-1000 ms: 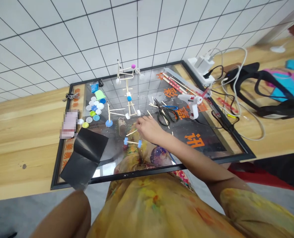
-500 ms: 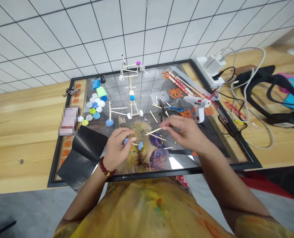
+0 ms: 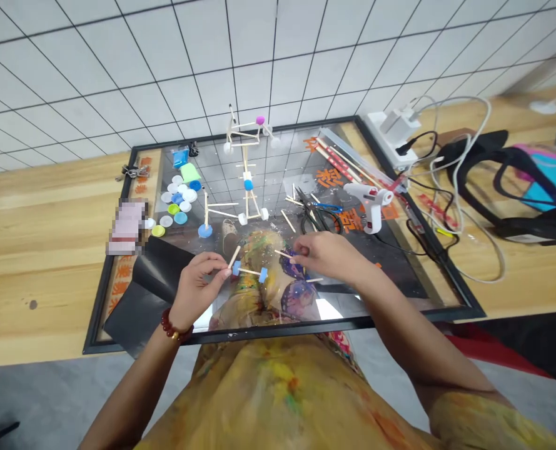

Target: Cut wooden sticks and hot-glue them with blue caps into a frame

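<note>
Shifted closer together since the earlier frame, the right hand [image 3: 330, 256] has slid left toward the centre, while the left hand [image 3: 196, 289] has eased to the near left, uncovering more of a small stick piece [image 3: 248, 271]. Nearest the camera, a paint-splashed yellow top [image 3: 278, 400] fills the bottom of the view, and a red bead bracelet [image 3: 172, 326] circles the left wrist. The left hand's fingers pinch the piece at its left end, close to one blue block. Its long axis runs left to right, dipping slightly to the right, ending in a second blue block, with a short stick angled up toward the far right. The right hand's fingers press together on a thin stick [image 3: 284, 254], pointing left at the piece; its right end is hidden by the fingers. Both sit above a glass-topped frame [image 3: 287, 326]. To the left lie a black sheet [image 3: 139, 300], a pixelated blur that cannot be made out [image 3: 127, 228] and bottle caps [image 3: 179, 203]. Farther on stand stick models [image 3: 247, 187], with scissors [image 3: 318, 212] and a glue gun [image 3: 370, 203] to the right.
</note>
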`<state>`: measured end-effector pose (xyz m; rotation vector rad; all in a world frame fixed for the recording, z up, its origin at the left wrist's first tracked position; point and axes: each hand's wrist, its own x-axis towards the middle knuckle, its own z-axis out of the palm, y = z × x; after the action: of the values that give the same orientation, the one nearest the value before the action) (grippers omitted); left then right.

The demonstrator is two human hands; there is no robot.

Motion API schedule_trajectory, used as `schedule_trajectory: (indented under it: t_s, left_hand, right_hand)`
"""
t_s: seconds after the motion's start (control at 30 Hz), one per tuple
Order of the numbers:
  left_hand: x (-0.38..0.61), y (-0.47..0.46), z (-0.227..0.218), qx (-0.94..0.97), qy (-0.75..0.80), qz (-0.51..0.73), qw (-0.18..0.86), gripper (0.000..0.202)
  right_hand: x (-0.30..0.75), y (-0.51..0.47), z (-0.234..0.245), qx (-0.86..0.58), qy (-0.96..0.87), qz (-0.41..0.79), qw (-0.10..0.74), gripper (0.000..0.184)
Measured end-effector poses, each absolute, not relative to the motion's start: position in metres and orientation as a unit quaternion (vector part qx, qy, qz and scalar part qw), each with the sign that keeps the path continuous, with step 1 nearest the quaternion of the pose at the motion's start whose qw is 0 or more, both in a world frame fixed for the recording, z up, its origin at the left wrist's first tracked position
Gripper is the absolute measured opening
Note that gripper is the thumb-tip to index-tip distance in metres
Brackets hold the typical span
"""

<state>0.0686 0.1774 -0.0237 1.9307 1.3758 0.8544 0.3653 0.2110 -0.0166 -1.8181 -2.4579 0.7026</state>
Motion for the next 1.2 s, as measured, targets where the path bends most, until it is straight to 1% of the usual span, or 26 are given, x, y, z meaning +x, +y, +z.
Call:
schedule_trajectory:
  t_s: [0.07, 0.13, 0.17, 0.2, 0.27, 0.37, 0.4, 0.47, 0.53, 0.6, 0.63, 0.73, 0.83, 0.9, 1.03, 1.2]
  left_hand:
    - [0.074, 0.179, -0.03, 0.741, 0.509, 0.319, 0.298, 0.009]
    - [0.081, 0.182, -0.035, 0.746, 0.502, 0.32, 0.298, 0.009]
    - [0.084, 0.183, -0.036, 0.746, 0.499, 0.323, 0.301, 0.009]
    - [0.088, 0.184, -0.037, 0.743, 0.497, 0.326, 0.307, 0.009]
    - [0.092, 0.187, -0.039, 0.724, 0.5, 0.343, 0.327, 0.009]
    - [0.097, 0.195, -0.04, 0.651, 0.525, 0.389, 0.386, 0.014]
    - [0.099, 0.199, -0.04, 0.617, 0.534, 0.402, 0.415, 0.016]
    - [0.101, 0.207, -0.04, 0.553, 0.542, 0.418, 0.474, 0.02]
    - [0.102, 0.215, -0.038, 0.515, 0.539, 0.421, 0.518, 0.025]
    - [0.101, 0.219, -0.035, 0.505, 0.536, 0.414, 0.535, 0.028]
    - [0.099, 0.218, -0.033, 0.51, 0.535, 0.405, 0.538, 0.028]
    - [0.092, 0.21, -0.029, 0.556, 0.531, 0.357, 0.531, 0.022]
    - [0.087, 0.196, -0.031, 0.616, 0.526, 0.331, 0.485, 0.016]
    - [0.089, 0.189, -0.036, 0.619, 0.528, 0.348, 0.466, 0.015]
    - [0.102, 0.188, -0.044, 0.536, 0.549, 0.382, 0.515, 0.019]
    - [0.118, 0.2, -0.035, 0.556, 0.524, 0.352, 0.54, 0.02]
  right_hand:
    - [0.359, 0.207, -0.02, -0.585, -0.785, 0.2, -0.038, 0.016]
    - [0.353, 0.205, -0.023, -0.58, -0.791, 0.192, -0.039, 0.016]
    - [0.352, 0.205, -0.025, -0.575, -0.795, 0.194, -0.024, 0.016]
    - [0.351, 0.205, -0.027, -0.57, -0.796, 0.204, 0.004, 0.016]
    - [0.351, 0.209, -0.032, -0.56, -0.781, 0.259, 0.097, 0.014]
    - [0.348, 0.217, -0.04, -0.527, -0.696, 0.412, 0.262, 0.012]
    - [0.346, 0.22, -0.043, -0.513, -0.655, 0.466, 0.301, 0.015]
    - [0.338, 0.227, -0.047, -0.494, -0.58, 0.551, 0.34, 0.025]
    - [0.331, 0.231, -0.05, -0.493, -0.53, 0.599, 0.341, 0.039]
    - [0.324, 0.233, -0.051, -0.485, -0.509, 0.629, 0.332, 0.047]
    - [0.321, 0.233, -0.051, -0.474, -0.503, 0.643, 0.329, 0.046]
    - [0.315, 0.226, -0.049, -0.431, -0.488, 0.681, 0.335, 0.035]
    - [0.311, 0.215, -0.049, -0.41, -0.468, 0.697, 0.358, 0.029]
    - [0.308, 0.209, -0.05, -0.404, -0.456, 0.7, 0.372, 0.029]
    - [0.303, 0.207, -0.053, -0.408, -0.442, 0.699, 0.387, 0.032]
    - [0.298, 0.209, -0.049, -0.423, -0.451, 0.672, 0.408, 0.037]
